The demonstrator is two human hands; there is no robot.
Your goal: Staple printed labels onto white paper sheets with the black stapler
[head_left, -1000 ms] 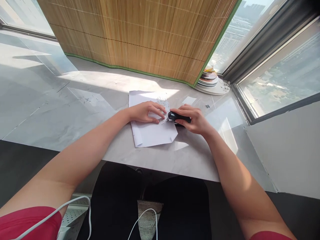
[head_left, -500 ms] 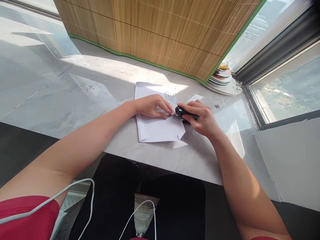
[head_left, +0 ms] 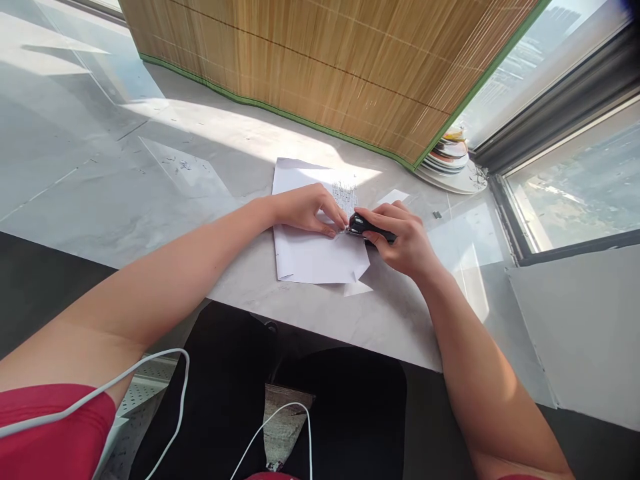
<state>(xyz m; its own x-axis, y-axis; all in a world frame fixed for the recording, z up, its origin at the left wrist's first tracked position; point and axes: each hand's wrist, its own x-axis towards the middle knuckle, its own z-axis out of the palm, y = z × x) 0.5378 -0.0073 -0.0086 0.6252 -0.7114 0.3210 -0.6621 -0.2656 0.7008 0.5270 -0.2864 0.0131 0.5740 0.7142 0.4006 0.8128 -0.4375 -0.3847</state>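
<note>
Along the left edge, a red sleeve [head_left: 65, 427] cut off by the border, with a pale, smooth cable [head_left: 185, 400] looped in front. Beyond, a glossy, marbled grey tabletop [head_left: 230, 153] streaked with sunlight and sprinkled with dark slivers [head_left: 185, 165], too small to identify. Above, a ribbed bamboo mat [head_left: 300, 53] edged in green, its top out of view. Near the middle, on the tabletop, white paper [head_left: 320, 257] with creased lower corners, partly hidden under the left hand [head_left: 313, 210]. Fingers bent, thumb and fingertips only narrowly apart beside the stapler's nose; impossible to tell whether anything is pinched there. Just right of those fingers, a dense patch of fine marks [head_left: 345, 193], ink or metal unclear. Over the paper's right side, a slim black stapler [head_left: 374, 227] with a shiny front, firmly clasped in the right hand [head_left: 405, 240], its rear and underside mostly covered. Farther right, rounded stacked plates [head_left: 447, 160], partly behind the mat, near a dark-framed window [head_left: 590, 180] with a hazy, indistinct view.
</note>
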